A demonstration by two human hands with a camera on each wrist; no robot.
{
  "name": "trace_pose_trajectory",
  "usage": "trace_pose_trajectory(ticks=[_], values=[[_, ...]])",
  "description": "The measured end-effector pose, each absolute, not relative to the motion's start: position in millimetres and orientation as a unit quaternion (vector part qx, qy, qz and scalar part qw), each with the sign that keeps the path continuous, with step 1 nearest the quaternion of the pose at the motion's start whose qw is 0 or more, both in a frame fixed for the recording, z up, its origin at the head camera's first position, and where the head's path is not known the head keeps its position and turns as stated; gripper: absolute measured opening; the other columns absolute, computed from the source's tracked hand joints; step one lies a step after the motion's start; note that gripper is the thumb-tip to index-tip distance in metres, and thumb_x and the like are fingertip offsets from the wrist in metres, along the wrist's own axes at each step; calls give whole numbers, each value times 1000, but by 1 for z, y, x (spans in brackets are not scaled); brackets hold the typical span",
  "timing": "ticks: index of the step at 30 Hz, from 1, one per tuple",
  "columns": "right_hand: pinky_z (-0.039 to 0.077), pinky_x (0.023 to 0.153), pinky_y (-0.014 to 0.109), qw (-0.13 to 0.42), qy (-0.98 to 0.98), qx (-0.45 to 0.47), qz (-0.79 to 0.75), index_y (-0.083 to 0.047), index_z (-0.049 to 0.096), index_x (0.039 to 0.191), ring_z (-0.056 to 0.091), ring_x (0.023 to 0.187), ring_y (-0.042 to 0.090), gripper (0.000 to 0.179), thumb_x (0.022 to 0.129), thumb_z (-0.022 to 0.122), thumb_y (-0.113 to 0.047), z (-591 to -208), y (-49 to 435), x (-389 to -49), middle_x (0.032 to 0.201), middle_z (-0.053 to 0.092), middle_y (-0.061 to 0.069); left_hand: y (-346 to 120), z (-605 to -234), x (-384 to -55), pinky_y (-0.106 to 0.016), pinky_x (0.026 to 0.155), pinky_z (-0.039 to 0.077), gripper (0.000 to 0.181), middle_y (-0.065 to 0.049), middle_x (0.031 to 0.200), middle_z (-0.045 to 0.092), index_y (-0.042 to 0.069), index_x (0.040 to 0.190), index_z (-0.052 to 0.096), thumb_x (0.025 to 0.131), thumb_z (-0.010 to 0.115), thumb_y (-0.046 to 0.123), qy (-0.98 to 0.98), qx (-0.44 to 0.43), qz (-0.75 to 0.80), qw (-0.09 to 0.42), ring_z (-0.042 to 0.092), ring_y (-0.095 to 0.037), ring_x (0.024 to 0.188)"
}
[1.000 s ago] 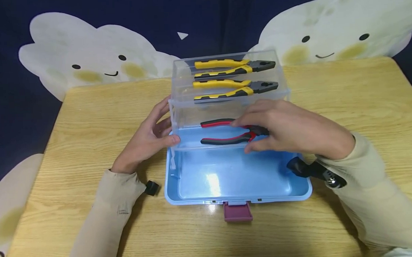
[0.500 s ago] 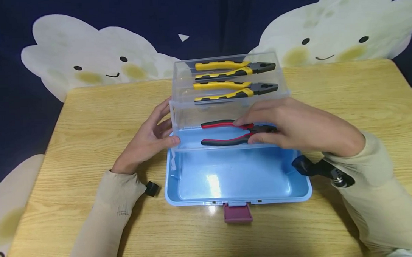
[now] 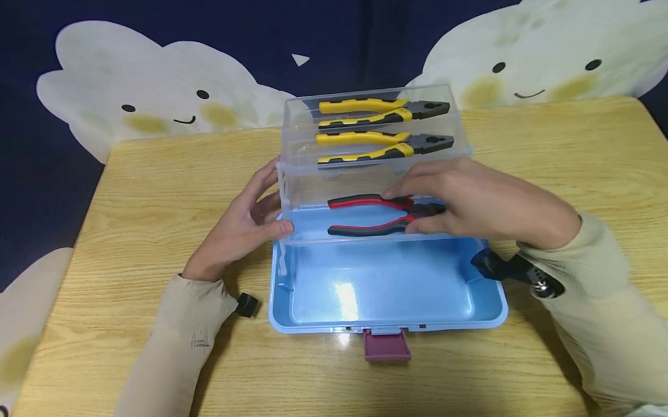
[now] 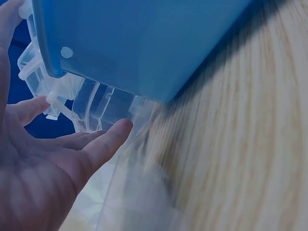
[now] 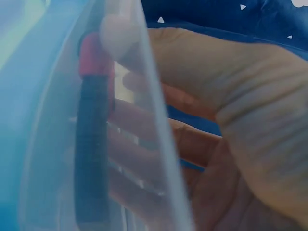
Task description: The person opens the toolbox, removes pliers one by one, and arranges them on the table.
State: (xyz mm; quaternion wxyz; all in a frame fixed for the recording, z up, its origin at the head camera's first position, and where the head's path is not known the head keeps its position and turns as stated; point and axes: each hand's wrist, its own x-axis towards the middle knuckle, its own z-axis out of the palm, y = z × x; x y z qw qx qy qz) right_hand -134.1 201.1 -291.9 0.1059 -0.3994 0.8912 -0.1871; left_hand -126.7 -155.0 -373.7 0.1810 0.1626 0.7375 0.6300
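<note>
Red-and-black-handled pliers (image 3: 368, 229) lie in the lower clear tray (image 3: 313, 241), handles to the left. My right hand (image 3: 472, 200) reaches over the tray's right part and pinches the pliers near the pivot, its palm hiding most of their head. Through the clear wall in the right wrist view, thumb and fingers stand either side of the dark pliers (image 5: 91, 144). My left hand (image 3: 235, 227) is at the tray's left end, thumb tip on the front corner, fingers extended behind. Two yellow-and-black pliers (image 3: 358, 104) (image 3: 359, 137) lie in the upper clear tray (image 3: 299, 154).
Both trays are raised, stepped back over the blue toolbox base (image 3: 381, 286), whose maroon latch (image 3: 387, 346) hangs down in front. The box stands on a wood-grain table (image 3: 161, 177). Behind it is a dark blue cloth (image 3: 350, 36) printed with clouds.
My right hand has slid a little to the right along the pliers and then slightly back, uncovering more of their pivot. My left hand keeps its place at the tray's end.
</note>
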Motion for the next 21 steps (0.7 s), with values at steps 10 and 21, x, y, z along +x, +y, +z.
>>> trace_pose_trajectory(ticks=[10, 21], values=[[59, 97, 46, 122, 893, -392, -184, -17, 68, 135, 66, 111, 19, 48, 90, 82, -25, -295, 198, -137, 130, 70, 3, -156, -372, -125, -52, 123, 41, 95, 5, 171, 27, 40, 163, 23, 89, 83, 31, 737, 159, 631, 182, 36, -30, 156], [61, 92, 44, 74, 901, -399, -152, -9, 70, 129, 66, 107, 20, 48, 87, 85, -26, -297, 194, -132, 122, 71, 6, -155, -373, -126, -55, 122, 41, 94, 5, 170, 28, 41, 162, 23, 89, 82, 36, 734, 163, 633, 183, 37, -30, 156]])
